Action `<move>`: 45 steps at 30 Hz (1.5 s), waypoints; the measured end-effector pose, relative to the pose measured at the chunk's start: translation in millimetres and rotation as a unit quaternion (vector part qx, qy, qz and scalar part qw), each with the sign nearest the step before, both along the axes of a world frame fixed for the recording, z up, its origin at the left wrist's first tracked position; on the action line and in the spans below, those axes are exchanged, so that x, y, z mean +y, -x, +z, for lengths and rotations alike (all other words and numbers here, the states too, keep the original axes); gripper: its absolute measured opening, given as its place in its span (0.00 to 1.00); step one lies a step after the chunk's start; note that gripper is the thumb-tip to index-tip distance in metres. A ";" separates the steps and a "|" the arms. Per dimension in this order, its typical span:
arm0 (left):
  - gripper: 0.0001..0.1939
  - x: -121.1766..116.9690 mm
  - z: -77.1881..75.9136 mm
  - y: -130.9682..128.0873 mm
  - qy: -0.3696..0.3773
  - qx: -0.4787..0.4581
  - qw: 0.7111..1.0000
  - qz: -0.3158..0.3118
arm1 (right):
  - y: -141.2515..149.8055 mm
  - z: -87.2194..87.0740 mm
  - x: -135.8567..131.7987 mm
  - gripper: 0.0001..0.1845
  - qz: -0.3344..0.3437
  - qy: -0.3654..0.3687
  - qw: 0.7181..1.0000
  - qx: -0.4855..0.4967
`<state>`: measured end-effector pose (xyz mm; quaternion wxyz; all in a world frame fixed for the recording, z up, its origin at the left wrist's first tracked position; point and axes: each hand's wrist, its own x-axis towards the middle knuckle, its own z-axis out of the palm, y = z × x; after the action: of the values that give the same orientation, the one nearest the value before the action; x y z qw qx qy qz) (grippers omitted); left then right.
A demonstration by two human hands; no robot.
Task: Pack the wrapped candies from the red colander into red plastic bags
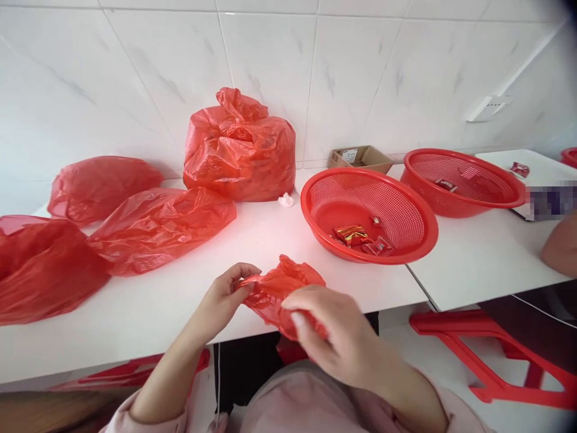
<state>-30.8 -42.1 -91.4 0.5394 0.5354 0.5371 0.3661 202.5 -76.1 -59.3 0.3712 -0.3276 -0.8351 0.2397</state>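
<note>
I find the crumpled red bag (274,291) above the near edge of the white table (259,234). My left hand (220,300) pinches one side; my right hand (345,331) grips the other. Larger bags (241,159) stand beyond, before a tiled wall (360,66).

A shared workroom, it seems — white tables (261,236) set end to end along a marbled tile wall (360,72), bulging red bags (238,165) at left, perforated red baskets (324,187) right of centre — with a stool (444,323) at lower right and a co-worker's arm (561,248) at the right edge.
</note>
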 end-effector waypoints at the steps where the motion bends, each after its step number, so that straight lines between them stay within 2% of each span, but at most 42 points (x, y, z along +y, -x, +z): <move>1: 0.10 -2.5 0.7 0.0 0.019 -0.023 0.999 -0.015 | 6.4 -5.7 1.9 0.09 0.016 0.024 0.996 -0.082; 3: 0.08 -6.4 -0.2 6.3 0.060 -0.087 0.994 -0.017 | 11.8 -25.1 8.3 0.10 0.006 0.062 0.971 -0.232; 5: 0.07 -7.6 -3.9 20.6 0.102 -0.163 0.981 0.023 | 6.5 -45.9 16.0 0.11 -0.028 0.080 0.938 -0.336; 7: 0.06 -5.9 -9.3 39.7 0.123 -0.218 0.964 0.085 | -6.4 -58.9 23.1 0.15 -0.065 0.091 0.915 -0.388; 10: 0.07 0.0 -17.5 63.4 0.109 -0.221 0.957 0.151 | -26.4 -60.1 31.0 0.21 -0.099 0.082 0.905 -0.407; 11: 0.07 1.5 -19.3 66.3 0.097 -0.187 0.964 0.159 | -30.7 -57.5 33.0 0.22 -0.101 0.072 0.906 -0.405; 13: 0.10 0.8 -19.7 60.8 0.039 -0.060 0.984 0.162 | -34.4 -51.1 36.4 0.25 -0.094 0.050 0.912 -0.396; 15: 0.15 -5.9 -15.1 40.8 -0.089 0.109 0.977 0.158 | -33.6 -45.9 39.7 0.27 -0.078 0.037 0.915 -0.393; 17: 0.15 -16.8 -7.5 12.4 -0.258 0.249 0.925 0.129 | -31.1 -42.5 42.9 0.27 -0.064 0.032 0.914 -0.399; 19: 0.10 -26.1 -1.9 -15.4 -0.395 0.333 0.855 0.050 | -28.6 -40.9 45.0 0.27 -0.062 0.020 0.910 -0.409; 20: 0.09 -28.4 -1.4 -26.5 -0.432 0.368 0.823 0.000 | -27.2 -40.6 45.4 0.26 -0.064 0.011 0.909 -0.413; 22: 0.06 -26.2 -6.5 -40.3 -0.448 0.428 0.781 -0.073 | -23.7 -41.5 44.8 0.21 -0.070 -0.007 0.909 -0.410; 24: 0.06 -16.4 -17.5 -42.8 -0.409 0.480 0.770 -0.092 | -19.1 -45.0 42.8 0.17 -0.079 -0.015 0.913 -0.399; 28: 0.08 8.7 -36.4 -26.2 -0.321 0.528 0.783 -0.068 | -16.7 -59.2 40.5 0.20 -0.095 -0.005 0.916 -0.389; 31: 0.15 21.0 -36.3 -5.1 -0.232 0.545 0.805 -0.009 | -31.4 -66.8 43.7 0.27 -0.074 0.011 0.915 -0.397; 33: 0.17 24.4 -32.6 8.4 -0.177 0.539 0.823 0.026 | -47.4 -64.0 46.3 0.30 -0.060 0.016 0.915 -0.398; 36: 0.11 21.5 -28.7 18.6 -0.123 0.476 0.871 0.005 | -70.7 -44.9 50.4 0.24 -0.008 0.033 0.939 -0.343; 38: 0.14 15.6 -28.2 16.8 -0.112 0.415 0.902 -0.034 | -82.7 -25.0 58.1 0.18 0.018 0.051 0.966 -0.252; 39: 0.16 12.4 -28.4 14.0 -0.113 0.388 0.913 -0.047 | -87.9 -14.5 65.4 0.16 0.010 0.052 0.977 -0.205; 41: 0.18 6.8 -28.9 6.7 -0.120 0.346 0.929 -0.051 | -98.1 4.0 88.1 0.15 -0.051 0.043 0.986 -0.155; 43: 0.20 3.1 -29.7 -0.9 -0.130 0.323 0.937 -0.027 | -108.1 14.6 119.2 0.17 -0.125 0.044 0.969 -0.209; 45: 0.23 0.7 -30.6 -7.5 -0.138 0.307 0.941 -0.009 | -116.7 14.7 151.4 0.24 -0.151 0.091 0.921 -0.348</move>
<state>-23.3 -41.4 -122.0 0.2718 0.6957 0.6162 0.2497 319.2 75.4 -44.6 0.0579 -0.5453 -0.8266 0.1266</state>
